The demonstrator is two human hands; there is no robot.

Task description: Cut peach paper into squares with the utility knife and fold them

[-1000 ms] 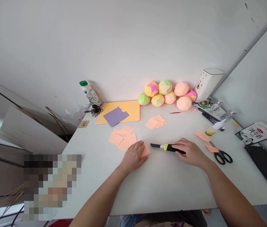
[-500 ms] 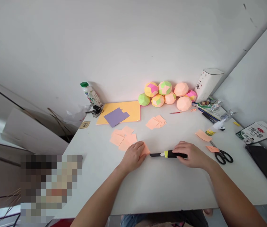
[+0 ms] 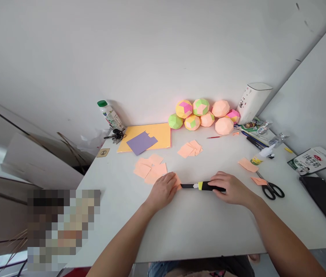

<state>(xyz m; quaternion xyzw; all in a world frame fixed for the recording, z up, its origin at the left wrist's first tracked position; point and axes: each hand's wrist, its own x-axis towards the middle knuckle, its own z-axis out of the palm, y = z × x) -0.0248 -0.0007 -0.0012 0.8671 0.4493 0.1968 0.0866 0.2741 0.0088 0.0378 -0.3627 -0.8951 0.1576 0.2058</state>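
Observation:
My left hand (image 3: 164, 189) is curled, its fingers closed on a folded piece of peach paper (image 3: 178, 182) against the white table. My right hand (image 3: 228, 187) grips the black handle of a utility knife (image 3: 206, 186) with a yellow collar. The knife's dark blade points left and its tip is at the paper's right edge, partly hidden there. Loose peach paper pieces (image 3: 144, 169) lie just beyond my left hand. Another small pile of peach pieces (image 3: 190, 149) sits farther back, in the middle.
Scissors (image 3: 271, 190), peach scraps (image 3: 248, 164) and a glue bottle (image 3: 262, 156) lie to the right. Faceted paper balls (image 3: 221, 109) are heaped by the wall. Purple paper (image 3: 142, 143) rests on a yellow sheet (image 3: 163, 132); keys (image 3: 118, 134) and a green-capped bottle (image 3: 111, 115) stand left.
My right hand has moved the knife slightly left, so its blade tip now meets the folded paper's edge. My left hand stays in place.

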